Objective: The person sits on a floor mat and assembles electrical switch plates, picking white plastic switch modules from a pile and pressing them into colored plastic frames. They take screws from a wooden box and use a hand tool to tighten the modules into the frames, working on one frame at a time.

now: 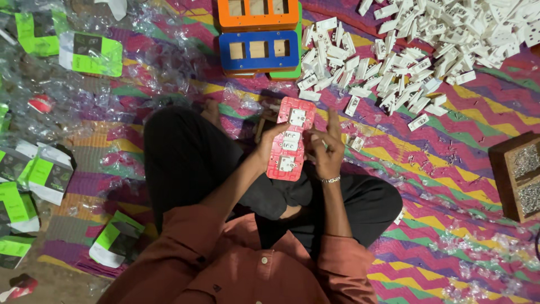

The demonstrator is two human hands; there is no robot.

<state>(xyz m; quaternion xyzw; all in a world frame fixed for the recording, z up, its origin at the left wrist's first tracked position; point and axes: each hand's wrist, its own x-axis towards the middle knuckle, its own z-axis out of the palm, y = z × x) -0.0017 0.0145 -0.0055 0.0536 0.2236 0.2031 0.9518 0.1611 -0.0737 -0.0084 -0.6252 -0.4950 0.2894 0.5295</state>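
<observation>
- One red switch plate (289, 147) is held upright over the lap, between the two hands; three white modules are seen seated in its openings, one above another.
- Handling, as judged: the plate appears to be stiff moulded plastic, light and smooth, likely to slip if pinched on its faces; the long edges offer the surest hold, clear of the white inserts.
- Left hand (269, 147): closed on the left long edge of the plate, thumb laid on the front, forearm raised from the lap with the elbow bent.
- Right hand (326, 147): set against the right edge at mid-height, fingers curled inward toward the middle module, one finger pointing up; whether a small part is pinched in it cannot be told. A metal bracelet (331, 179) is worn at the wrist.
- Many white switch modules (394, 73) are heaped loose on the mat ahead and to the right, well apart from the hands.
- A stack of empty plates, orange plate (256, 21) above blue plate (257, 50), lies ahead of the knees, with a green edge showing beneath.
- Green-and-black packets (90, 53) and crumpled clear wrappers (67, 95) are scattered to the left.
- A wooden box (517, 174) of small metal screws stands at the right edge.
- The whole is carried by a zigzag-patterned mat (450, 169) on the floor.
</observation>
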